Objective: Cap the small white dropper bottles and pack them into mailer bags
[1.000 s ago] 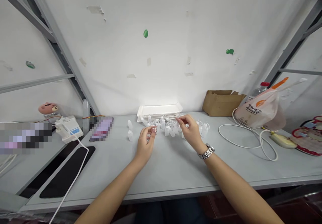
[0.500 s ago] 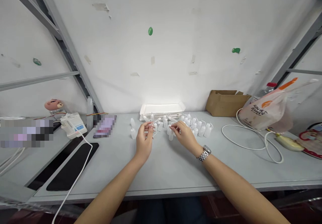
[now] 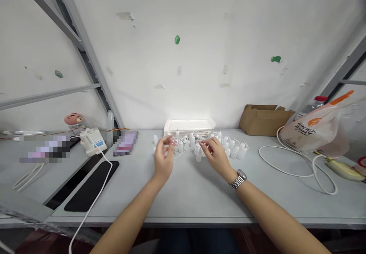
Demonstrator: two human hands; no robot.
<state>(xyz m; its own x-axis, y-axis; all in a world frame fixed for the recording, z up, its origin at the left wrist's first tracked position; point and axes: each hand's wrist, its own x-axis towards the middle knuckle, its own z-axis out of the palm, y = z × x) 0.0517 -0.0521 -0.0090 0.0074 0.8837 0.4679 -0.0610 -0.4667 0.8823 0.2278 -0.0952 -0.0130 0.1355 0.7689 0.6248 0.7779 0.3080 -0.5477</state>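
So the person's left hand (image 3: pixel 163 155) is hovering just over the bench (image 3: pixel 183 204), a bit motion-blurred, with its fingers (image 3: pixel 168 141) curled and loosely parted. Can't tell if they're pinching anything tiny, though a thin white tube (image 3: pixel 178 156) is lying right below them. The right hand (image 3: pixel 215 155) is reaching into the near edge of the group of small white plastic squeeze bottles (image 3: pixel 235 152), with its fingers (image 3: pixel 206 144) drawn close together. Whether they're gripping something, I can't tell from here. A silver wristwatch (image 3: pixel 238 179) is sitting on that wrist.

The bottles are crowding the back middle of the bench, right in front of a white foam tray (image 3: pixel 188 125). The ones toward the right are mostly standing upright, while the mix nearer the middle is too jumbled to sort out. Over on the upper right, a cardboard box (image 3: pixel 264 120) and a printed plastic bag (image 3: pixel 310 130) are sitting by a looped white cable (image 3: pixel 297 176). On the left side, a pink plush toy (image 3: pixel 73 119) is perched behind a white device (image 3: pixel 93 141), with a black mat (image 3: pixel 91 185) lying nearer the person.
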